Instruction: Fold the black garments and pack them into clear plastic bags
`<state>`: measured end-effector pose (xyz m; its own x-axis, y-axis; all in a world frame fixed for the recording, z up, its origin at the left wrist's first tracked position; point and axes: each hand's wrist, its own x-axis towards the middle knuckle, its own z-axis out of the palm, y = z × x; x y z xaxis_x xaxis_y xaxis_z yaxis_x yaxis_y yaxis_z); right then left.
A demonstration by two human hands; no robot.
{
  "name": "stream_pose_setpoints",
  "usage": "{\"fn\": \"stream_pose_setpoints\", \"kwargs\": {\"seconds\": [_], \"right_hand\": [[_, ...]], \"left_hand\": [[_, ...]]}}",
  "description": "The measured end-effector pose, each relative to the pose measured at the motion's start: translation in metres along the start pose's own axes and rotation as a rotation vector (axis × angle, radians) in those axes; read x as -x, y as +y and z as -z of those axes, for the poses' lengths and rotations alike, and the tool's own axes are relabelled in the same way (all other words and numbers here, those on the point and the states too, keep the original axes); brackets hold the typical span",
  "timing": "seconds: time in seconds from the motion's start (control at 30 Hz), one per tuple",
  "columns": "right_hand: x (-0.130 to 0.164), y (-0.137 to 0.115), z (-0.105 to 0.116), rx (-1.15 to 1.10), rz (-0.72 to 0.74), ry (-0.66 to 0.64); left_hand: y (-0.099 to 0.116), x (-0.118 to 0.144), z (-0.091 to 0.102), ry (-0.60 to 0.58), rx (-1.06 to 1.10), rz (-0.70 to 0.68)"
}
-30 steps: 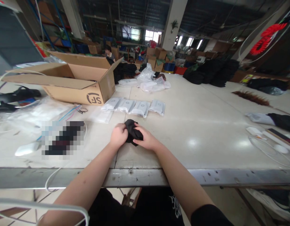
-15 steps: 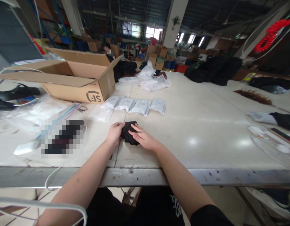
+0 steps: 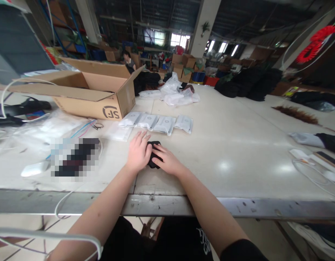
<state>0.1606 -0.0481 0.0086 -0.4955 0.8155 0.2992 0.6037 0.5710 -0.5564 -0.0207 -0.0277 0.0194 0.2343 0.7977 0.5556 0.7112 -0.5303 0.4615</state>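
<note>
The left hand (image 3: 138,152), fingers extended, rests against the black cloth bundle (image 3: 153,156). The right hand (image 3: 168,161) lies across it, fingers spread.

sf logo (image 3: 111,112) on cardboard box (image 3: 83,106)

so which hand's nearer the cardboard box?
Left. The left hand is in front and right of the cardboard box; the right hand, on the black fabric, is farther right.

Wore black clothing (image 3: 172,237) with white lettering (image 3: 204,237) toward the right, had a short black sleeve (image 3: 243,250) at the near right and bare forearms (image 3: 208,201).
</note>
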Motion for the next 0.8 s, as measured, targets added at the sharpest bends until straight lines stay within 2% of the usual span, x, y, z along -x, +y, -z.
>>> {"fn": "stream_pose_setpoints", "kwargs": {"seconds": [0.07,0.13,0.2,0.27,0.33,0.4,0.47,0.53,0.57,0.6,0.67,0.73,0.8], "right_hand": [[-0.001,-0.001,0.0,0.034,-0.04,0.013],[-0.001,-0.002,0.002,0.061,-0.093,0.029],[-0.001,-0.005,0.003,0.079,-0.144,0.056],[-0.002,-0.01,0.005,0.103,-0.189,0.15],[-0.002,-0.016,0.007,0.153,-0.211,0.296],[-0.003,-0.022,0.007,0.222,-0.197,0.393],[-0.003,-0.027,0.006,0.287,-0.151,0.334],[-0.003,-0.029,0.004,0.33,-0.12,0.166],[-0.002,-0.029,0.003,0.342,-0.12,0.079],[-0.002,-0.028,0.003,0.347,-0.133,0.011],[-0.002,-0.025,0.003,0.343,-0.177,-0.061],[0.0,-0.019,0.007,0.329,-0.221,-0.071],[0.003,-0.012,0.013,0.316,-0.278,-0.034]], "left_hand": [[-0.002,0.003,-0.005,-0.222,0.027,-0.041],[-0.006,0.006,-0.014,-0.375,0.063,0.009],[-0.009,0.007,-0.022,-0.434,0.123,0.068],[-0.01,0.007,-0.028,-0.463,0.219,0.105],[-0.008,0.006,-0.033,-0.468,0.34,0.164],[-0.005,0.002,-0.035,-0.425,0.493,0.251],[-0.006,-0.004,-0.034,-0.31,0.668,0.39],[-0.014,-0.01,-0.026,-0.148,0.732,0.536],[-0.021,-0.013,-0.02,-0.076,0.694,0.592],[-0.03,-0.016,-0.013,0.009,0.549,0.621],[-0.049,-0.017,0.002,0.072,0.165,0.583],[-0.065,-0.016,0.014,0.062,-0.144,0.542],[-0.073,-0.014,0.02,-0.062,-0.315,0.559]]}}
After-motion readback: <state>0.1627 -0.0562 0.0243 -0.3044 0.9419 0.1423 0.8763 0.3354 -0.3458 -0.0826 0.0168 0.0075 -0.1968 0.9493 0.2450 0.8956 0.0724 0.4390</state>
